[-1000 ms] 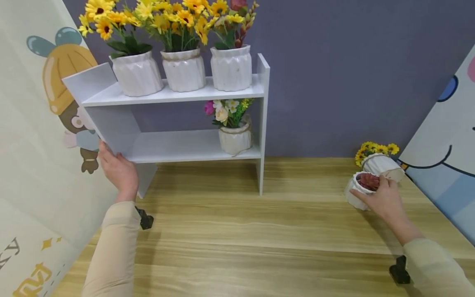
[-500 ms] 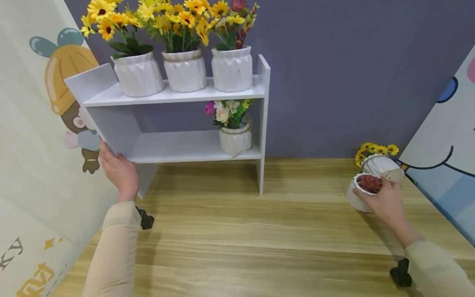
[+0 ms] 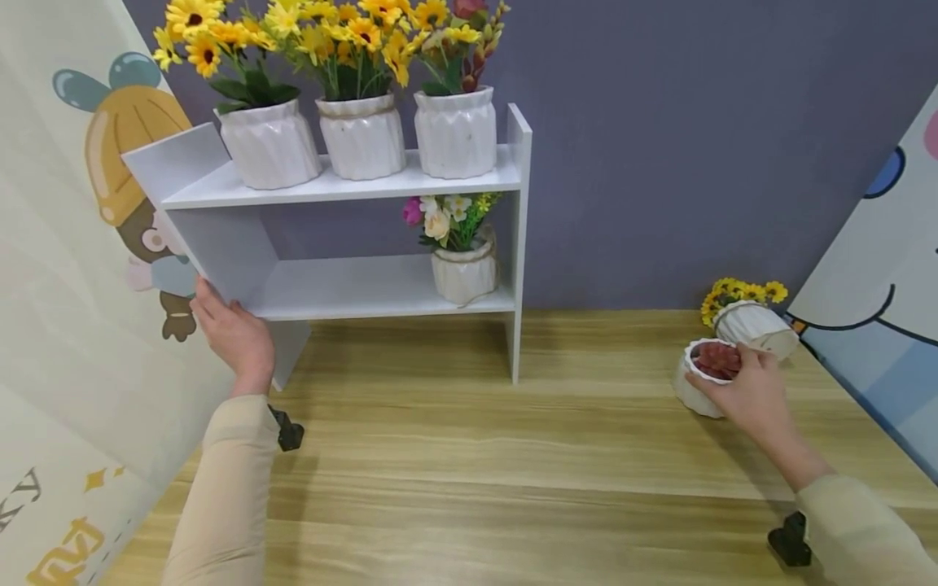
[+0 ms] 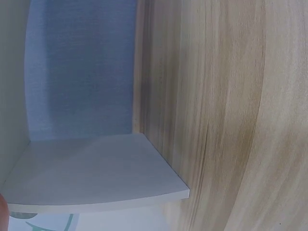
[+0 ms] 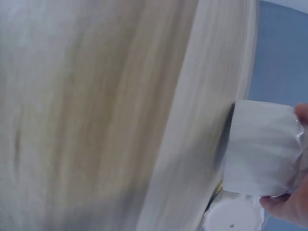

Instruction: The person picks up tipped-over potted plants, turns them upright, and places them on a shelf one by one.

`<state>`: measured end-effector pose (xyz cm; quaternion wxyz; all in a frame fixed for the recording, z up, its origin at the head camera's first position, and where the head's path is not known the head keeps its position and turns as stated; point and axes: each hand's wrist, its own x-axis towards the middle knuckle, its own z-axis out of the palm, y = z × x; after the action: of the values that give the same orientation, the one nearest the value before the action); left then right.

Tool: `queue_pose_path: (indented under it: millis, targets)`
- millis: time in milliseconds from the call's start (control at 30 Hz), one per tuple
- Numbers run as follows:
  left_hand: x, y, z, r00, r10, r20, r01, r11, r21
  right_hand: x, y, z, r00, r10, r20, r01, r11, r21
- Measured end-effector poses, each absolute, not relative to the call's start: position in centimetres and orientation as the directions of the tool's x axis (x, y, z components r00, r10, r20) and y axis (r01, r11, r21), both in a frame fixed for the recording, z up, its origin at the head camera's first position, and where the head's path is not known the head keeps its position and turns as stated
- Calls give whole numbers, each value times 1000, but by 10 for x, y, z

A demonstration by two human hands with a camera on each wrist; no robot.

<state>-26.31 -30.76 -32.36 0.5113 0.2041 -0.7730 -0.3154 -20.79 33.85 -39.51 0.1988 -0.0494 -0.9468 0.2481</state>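
Note:
My right hand (image 3: 758, 399) grips the rim of a white ribbed flowerpot (image 3: 690, 392) holding a dark red succulent (image 3: 716, 360), at the right of the table. In the right wrist view the fingertips lie at both sides of the rim of this pot (image 5: 260, 149). At the left, my left hand (image 3: 238, 346) holds the side panel of a white two-tier shelf (image 3: 344, 285), thumb at the front edge, other fingers partly hidden along the outer side. From the left wrist, the lower side panel (image 4: 91, 173) shows, with a fingertip at the frame's edge.
Three white pots (image 3: 361, 140) of mostly yellow flowers stand on the top tier. A mixed-flower pot (image 3: 465, 273) is at the right of the lower tier. Behind the held pot, a pot with yellow flowers (image 3: 755, 327) lies on its side. A grey wall (image 3: 696, 146) backs the table.
The succulent pot has shifted slightly to the left in my right hand, away from the fallen pot. My left hand stays on the shelf panel.

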Motion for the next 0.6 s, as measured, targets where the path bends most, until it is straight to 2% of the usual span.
queue_pose_path:
  millis: [233,467,600]
  targets:
    - [-265,-311,-326,-382,-626,680,0,736,677,-204,324,-387,-915,157,373,-44,878,-477]
    - [-265,-310,-323,-422,-639,644,-22,717,697,-200,303,-378,-909,100,404,-111,878,-466]
    - [-265,-310,-323,-424,-654,627,-30,702,712,-199,289,-372,-904,63,424,-160,868,-470]
